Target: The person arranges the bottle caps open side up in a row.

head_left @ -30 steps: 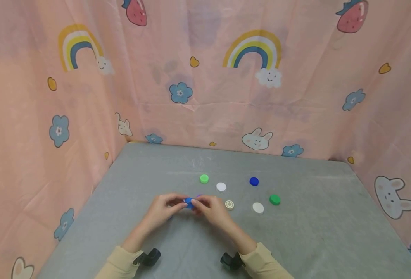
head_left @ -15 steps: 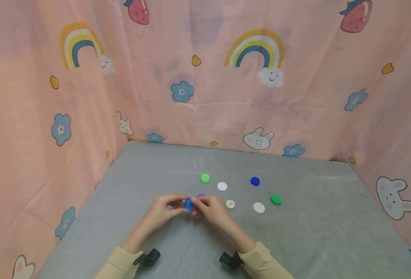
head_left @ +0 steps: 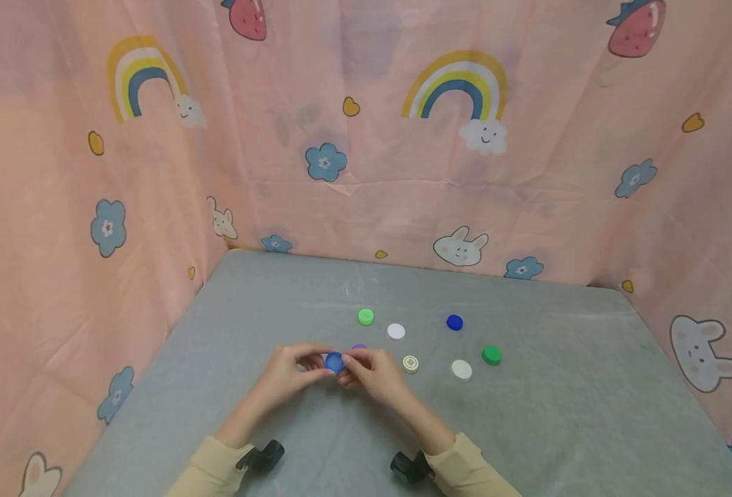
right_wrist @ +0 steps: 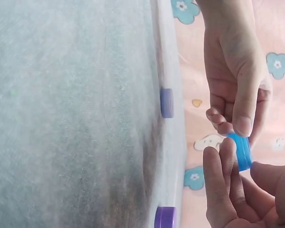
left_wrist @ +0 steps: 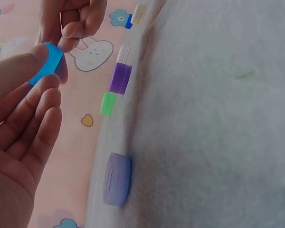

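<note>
A blue bottle cap (head_left: pixel 334 362) is held above the table between both hands, its hollow side toward the head camera. My left hand (head_left: pixel 288 369) pinches its left edge with thumb and fingers. From the opposite edge, my right hand (head_left: pixel 375 373) pinches it too. Both wrist views show the cap (left_wrist: pixel 48 64) off the table surface. A purple cap (head_left: pixel 358 346) lies just behind the right hand, partly covered by it. In the left wrist view a bluish-violet cap (left_wrist: pixel 117 179) rests on the table; the hands hide it from the head camera.
On the grey table (head_left: pixel 565 414) lie a light green cap (head_left: pixel 366 317), a white cap (head_left: pixel 396 332), a cream patterned cap (head_left: pixel 410 364), another white cap (head_left: pixel 462 370), a dark blue cap (head_left: pixel 454 322) and a green cap (head_left: pixel 492 355). A pink printed curtain (head_left: pixel 391 152) encloses the table's back and sides.
The blue cap has been turned between the fingers, so its hollow inside now faces the head camera. Both hands stay in nearly the same place; the head view has shifted slightly.
</note>
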`<state>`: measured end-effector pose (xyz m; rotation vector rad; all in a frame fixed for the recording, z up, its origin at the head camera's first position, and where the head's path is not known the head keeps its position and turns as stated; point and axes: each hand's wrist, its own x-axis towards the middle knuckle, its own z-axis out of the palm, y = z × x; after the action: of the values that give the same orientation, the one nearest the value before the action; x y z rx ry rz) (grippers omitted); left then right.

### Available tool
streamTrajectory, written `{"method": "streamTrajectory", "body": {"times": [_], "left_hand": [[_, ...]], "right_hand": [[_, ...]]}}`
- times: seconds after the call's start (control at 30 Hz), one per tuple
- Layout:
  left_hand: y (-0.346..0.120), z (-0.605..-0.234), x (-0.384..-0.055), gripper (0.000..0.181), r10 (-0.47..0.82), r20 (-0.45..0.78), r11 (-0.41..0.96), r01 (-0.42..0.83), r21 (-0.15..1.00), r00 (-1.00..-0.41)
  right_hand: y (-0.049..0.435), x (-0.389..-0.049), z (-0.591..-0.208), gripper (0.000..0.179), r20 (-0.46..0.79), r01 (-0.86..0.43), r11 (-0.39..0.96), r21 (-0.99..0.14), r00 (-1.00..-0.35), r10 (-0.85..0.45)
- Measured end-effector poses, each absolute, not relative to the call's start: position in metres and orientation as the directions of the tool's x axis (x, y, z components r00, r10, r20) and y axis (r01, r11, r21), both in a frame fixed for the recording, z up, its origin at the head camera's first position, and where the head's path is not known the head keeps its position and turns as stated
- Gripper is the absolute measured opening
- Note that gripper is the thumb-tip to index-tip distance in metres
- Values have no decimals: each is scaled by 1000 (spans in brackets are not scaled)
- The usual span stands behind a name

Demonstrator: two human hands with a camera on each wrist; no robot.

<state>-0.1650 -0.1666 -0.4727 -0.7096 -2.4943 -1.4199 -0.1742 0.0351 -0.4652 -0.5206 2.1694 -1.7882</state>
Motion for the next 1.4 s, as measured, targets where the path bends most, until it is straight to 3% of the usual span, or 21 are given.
{"method": "streamTrajectory", "body": {"times": [0.3,0.53,1.0,1.23,1.4], "left_hand": [[-171,-474,-165,25,296,321,417,424,804,-900],[-173,-474,-165,25,287,288,404,388,828,-914],[-174,-480,-168,30,285,265,416,368,831,-921],[-176,-483,-167,29,307,236,450,359,817,-922],[-176,-485,-166,28,325,230,469,367,804,-918]], "right_hand": [[35,-169,-461,30,44,-137,178,-974,-895,-445],[33,-169,-461,31,95,-243,295,-924,-894,-438],[32,-172,-466,26,144,-333,430,-839,-898,-415],[34,-174,-476,26,245,-437,430,-790,-868,-431],[33,-175,-480,26,180,-383,465,-798,-889,-422]]}}
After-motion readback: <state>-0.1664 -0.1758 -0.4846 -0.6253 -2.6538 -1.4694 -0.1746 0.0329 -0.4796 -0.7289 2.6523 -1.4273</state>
